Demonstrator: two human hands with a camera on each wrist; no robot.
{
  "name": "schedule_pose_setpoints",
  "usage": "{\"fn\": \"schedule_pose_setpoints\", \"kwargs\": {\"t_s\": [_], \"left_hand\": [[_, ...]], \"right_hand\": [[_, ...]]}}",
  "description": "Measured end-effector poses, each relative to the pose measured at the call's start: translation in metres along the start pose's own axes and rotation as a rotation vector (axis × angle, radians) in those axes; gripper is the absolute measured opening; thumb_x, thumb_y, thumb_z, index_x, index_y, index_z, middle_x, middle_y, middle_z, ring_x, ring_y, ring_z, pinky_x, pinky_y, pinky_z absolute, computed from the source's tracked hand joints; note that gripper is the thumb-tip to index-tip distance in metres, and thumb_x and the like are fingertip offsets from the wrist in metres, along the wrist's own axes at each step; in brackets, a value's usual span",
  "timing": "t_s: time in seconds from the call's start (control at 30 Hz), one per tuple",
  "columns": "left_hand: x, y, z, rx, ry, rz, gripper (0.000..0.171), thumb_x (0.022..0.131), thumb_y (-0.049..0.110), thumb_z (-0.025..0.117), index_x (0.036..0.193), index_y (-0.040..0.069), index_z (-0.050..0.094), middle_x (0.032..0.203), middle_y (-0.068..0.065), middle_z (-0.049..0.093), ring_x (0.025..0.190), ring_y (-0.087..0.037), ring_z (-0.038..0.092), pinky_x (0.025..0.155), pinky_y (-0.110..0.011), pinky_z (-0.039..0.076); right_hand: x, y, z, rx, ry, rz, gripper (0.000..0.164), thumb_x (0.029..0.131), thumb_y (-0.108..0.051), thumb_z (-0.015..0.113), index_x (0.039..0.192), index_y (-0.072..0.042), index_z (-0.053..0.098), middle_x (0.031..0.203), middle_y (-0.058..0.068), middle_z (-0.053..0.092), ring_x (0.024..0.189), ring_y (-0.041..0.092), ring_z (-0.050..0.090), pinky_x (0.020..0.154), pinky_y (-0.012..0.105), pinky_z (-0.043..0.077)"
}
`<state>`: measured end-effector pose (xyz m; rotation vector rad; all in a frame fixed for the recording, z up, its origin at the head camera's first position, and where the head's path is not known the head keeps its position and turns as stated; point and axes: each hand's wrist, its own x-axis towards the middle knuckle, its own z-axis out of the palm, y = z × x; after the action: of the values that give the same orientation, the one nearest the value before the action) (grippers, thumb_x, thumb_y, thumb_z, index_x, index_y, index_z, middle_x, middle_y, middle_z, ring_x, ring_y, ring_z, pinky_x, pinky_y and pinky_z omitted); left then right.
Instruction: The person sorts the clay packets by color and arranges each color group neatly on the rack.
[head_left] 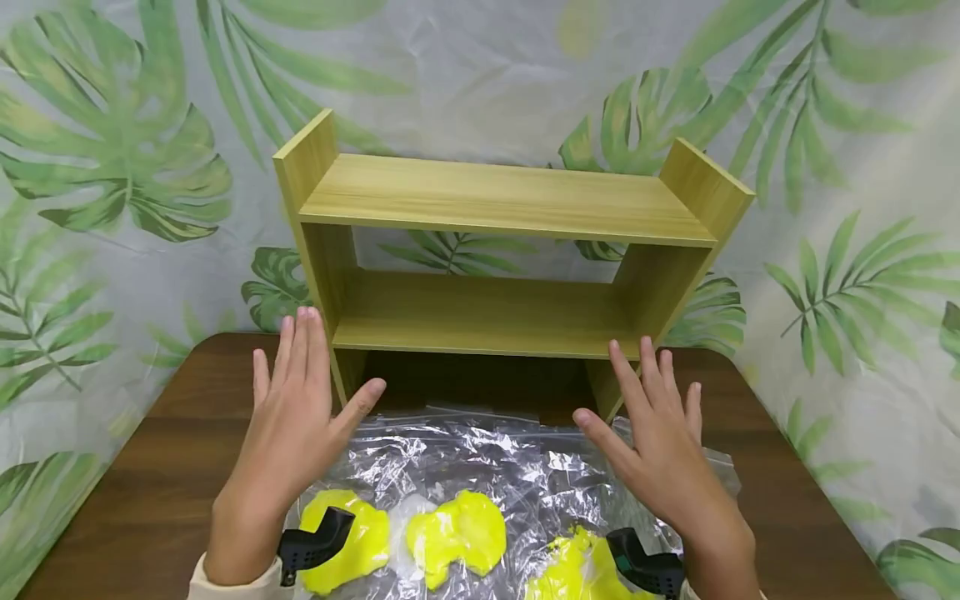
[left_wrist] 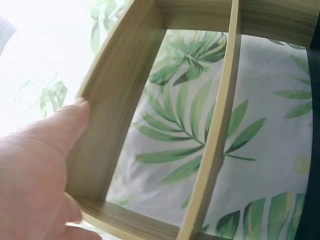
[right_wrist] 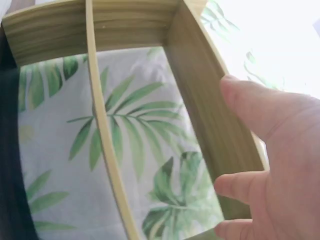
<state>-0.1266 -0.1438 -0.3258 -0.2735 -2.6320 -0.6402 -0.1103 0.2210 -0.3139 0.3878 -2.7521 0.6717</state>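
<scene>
Both hands are raised with fingers spread and hold nothing. In the head view the left hand (head_left: 292,425) overlaps the lower left side of a wooden tabletop shelf (head_left: 480,312), and the right hand (head_left: 663,458) overlaps its lower right side. The shelf stands upright, with two boards between its side panels. Below the hands lies clear plastic (head_left: 540,467) with zip-bag edges, with bright yellow, putty-like lumps (head_left: 345,537) spread on or inside it. Each wrist view shows the hand's fingers outlined against the shelf (left_wrist: 212,165).
Dark brown wood table (head_left: 142,467) underneath, with rounded back corners. Directly behind it hangs a pale cloth (head_left: 480,75) printed with green leaves. Black wrist-worn pieces (head_left: 315,542) overlap the plastic near both wrists.
</scene>
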Motion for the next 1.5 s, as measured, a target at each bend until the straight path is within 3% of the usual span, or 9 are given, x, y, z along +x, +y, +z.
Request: {"fn": "schedule_pose_setpoints", "kwargs": {"t_s": [0.2,0.37,0.53,0.67,0.8,0.93,1.07,1.27,1.5], "left_hand": [[0.016,-0.013,0.012,-0.217,0.008,-0.043,0.091,0.097,0.052,0.048,0.152,0.011,-0.011,0.16,-0.01,-0.004,0.146,-0.035,0.007,0.112,-0.057,0.013],[0.027,-0.024,0.025,-0.358,-0.003,-0.061,0.086,0.098,0.048,0.049,0.153,0.018,-0.01,0.16,-0.009,0.001,0.144,-0.037,0.013,0.108,-0.061,0.021],[0.034,-0.036,0.037,-0.438,0.102,-0.049,0.077,0.097,0.039,0.054,0.155,0.012,0.011,0.154,-0.018,0.028,0.133,-0.04,0.038,0.104,-0.056,0.033],[0.04,-0.043,0.045,-0.485,0.196,-0.046,0.064,0.096,0.031,0.059,0.151,0.012,0.032,0.134,-0.02,0.054,0.114,-0.037,0.059,0.094,-0.05,0.046],[0.045,-0.046,0.051,-0.491,0.277,-0.092,0.049,0.094,0.028,0.061,0.138,0.008,0.051,0.116,-0.018,0.066,0.101,-0.03,0.066,0.082,-0.033,0.053],[0.051,-0.049,0.058,-0.47,0.342,-0.149,0.033,0.095,0.028,0.061,0.118,0.004,0.064,0.096,-0.015,0.072,0.084,-0.025,0.07,0.063,-0.011,0.045],[0.058,-0.053,0.064,-0.43,0.384,-0.186,0.027,0.096,0.027,0.059,0.099,0.002,0.068,0.079,-0.014,0.07,0.068,-0.022,0.064,0.056,-0.016,0.039],[0.059,-0.058,0.069,-0.392,0.414,-0.216,0.026,0.096,0.019,0.055,0.081,0.0,0.063,0.063,-0.013,0.059,0.058,-0.024,0.047,0.053,-0.029,0.034],[0.056,-0.063,0.074,-0.416,0.433,-0.215,0.023,0.096,0.018,0.057,0.085,0.0,0.066,0.071,-0.014,0.068,0.061,-0.02,0.051,0.054,-0.018,0.034]], "right_hand": [[-0.002,0.012,-0.001,0.205,-0.107,0.0,0.072,0.099,-0.038,0.053,0.155,-0.028,0.009,0.161,0.009,-0.002,0.145,0.037,-0.004,0.107,0.066,-0.008],[-0.014,0.024,0.0,0.306,-0.158,0.061,0.066,0.101,-0.034,0.049,0.153,-0.038,0.009,0.161,0.002,0.003,0.145,0.037,0.008,0.101,0.073,0.013],[-0.029,0.036,-0.001,0.36,-0.166,0.085,0.057,0.104,-0.03,0.044,0.153,-0.037,0.015,0.159,0.005,0.015,0.141,0.041,0.02,0.098,0.071,0.024],[-0.036,0.049,0.0,0.394,-0.18,0.095,0.051,0.105,-0.027,0.038,0.153,-0.021,0.023,0.156,0.011,0.027,0.138,0.039,0.029,0.106,0.037,0.036],[-0.042,0.057,0.001,0.446,-0.192,0.13,0.048,0.106,-0.026,0.036,0.15,-0.008,0.03,0.151,0.013,0.036,0.134,0.036,0.037,0.093,0.01,0.033],[-0.052,0.065,0.004,0.562,-0.209,0.161,0.046,0.107,-0.023,0.033,0.146,0.001,0.034,0.146,0.021,0.04,0.127,0.016,0.048,0.092,0.014,0.04],[-0.064,0.073,0.01,0.69,-0.246,0.245,0.048,0.107,-0.023,0.032,0.144,0.009,0.032,0.144,0.03,0.038,0.119,-0.002,0.05,0.092,0.019,0.044],[-0.086,0.083,0.012,0.768,-0.286,0.387,0.052,0.107,-0.026,0.031,0.143,0.011,0.03,0.143,0.033,0.036,0.121,0.019,0.054,0.09,0.023,0.047],[-0.108,0.096,0.013,0.856,-0.362,0.496,0.058,0.108,-0.029,0.028,0.144,0.016,0.021,0.143,0.035,0.035,0.115,0.014,0.058,0.09,0.033,0.05]]}}
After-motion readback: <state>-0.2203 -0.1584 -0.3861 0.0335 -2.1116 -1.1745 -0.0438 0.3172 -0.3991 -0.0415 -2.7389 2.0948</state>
